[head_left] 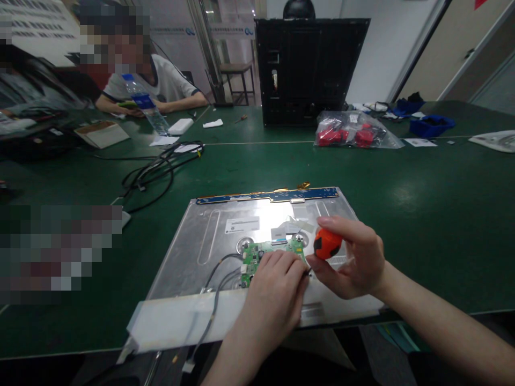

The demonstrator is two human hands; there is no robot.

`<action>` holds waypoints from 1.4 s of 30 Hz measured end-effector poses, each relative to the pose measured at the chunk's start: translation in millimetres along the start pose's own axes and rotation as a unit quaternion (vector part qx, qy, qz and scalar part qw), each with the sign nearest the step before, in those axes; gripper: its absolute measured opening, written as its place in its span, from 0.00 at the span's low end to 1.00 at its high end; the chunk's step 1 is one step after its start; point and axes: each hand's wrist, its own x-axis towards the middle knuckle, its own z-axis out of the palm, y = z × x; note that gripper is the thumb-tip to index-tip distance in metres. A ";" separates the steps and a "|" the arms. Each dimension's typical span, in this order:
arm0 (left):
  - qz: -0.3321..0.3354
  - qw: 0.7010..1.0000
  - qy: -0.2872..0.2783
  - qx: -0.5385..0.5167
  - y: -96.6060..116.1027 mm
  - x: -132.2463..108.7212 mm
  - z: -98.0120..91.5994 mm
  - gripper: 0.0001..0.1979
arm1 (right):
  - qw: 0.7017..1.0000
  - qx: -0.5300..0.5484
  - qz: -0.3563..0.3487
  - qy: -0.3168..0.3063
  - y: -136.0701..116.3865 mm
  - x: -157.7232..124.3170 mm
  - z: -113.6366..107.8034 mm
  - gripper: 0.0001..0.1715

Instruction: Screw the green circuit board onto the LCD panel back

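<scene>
A metal display panel (pixel 189 236) lies on the green table, with a green circuit board (pixel 251 254) on it and a blue board strip (pixel 237 198) along its far edge. My left hand (pixel 279 279) rests over the right part of the green board, fingers bent and together; what its fingertips hold, if anything, is hidden. Just to its right, my right hand (pixel 352 260) grips an orange-and-black screwdriver handle (pixel 328 243) between thumb and fingers. A thin dark shaft shows near my left fingertips; its tip is hidden. Grey cables (pixel 217 300) run from the board's left side over the near edge.
Tangled black cables (pixel 169 171) and a water bottle (pixel 148 107) are at the back left. A black monitor back (pixel 309 64) stands behind, beside a plastic bag with red parts (pixel 354 131) and blue trays (pixel 432 126). A person (pixel 169 80) sits across the table.
</scene>
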 end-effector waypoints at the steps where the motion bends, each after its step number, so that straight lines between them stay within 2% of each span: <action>1: -0.002 1.000 0.002 -0.001 0.0 0.1 0.0 0.07 | 1.000 -0.001 -0.002 -0.001 0.2 0.0 -0.1 0.41; 10: -0.012 1.000 -0.011 -0.001 0.7 -0.2 -0.8 0.07 | 1.000 0.012 0.003 -0.019 1.0 -3.4 -0.7 0.44; 17: -0.015 1.000 -0.017 -0.008 3.1 -0.1 -3.1 0.06 | 1.000 -0.023 0.014 -0.008 -1.5 -1.2 -0.5 0.40; 31: -0.005 1.000 0.000 -0.005 4.1 1.0 -3.5 0.07 | 0.999 -0.034 0.019 -0.006 -0.8 -1.3 0.2 0.42; 37: -0.004 1.000 0.002 -0.014 3.6 -0.3 -2.6 0.08 | 1.000 0.003 0.010 -0.013 -0.1 -2.3 1.1 0.37; 42: -0.014 0.999 -0.020 -0.021 4.3 -0.7 -3.4 0.07 | 0.999 0.031 0.019 -0.011 0.6 -5.7 1.0 0.39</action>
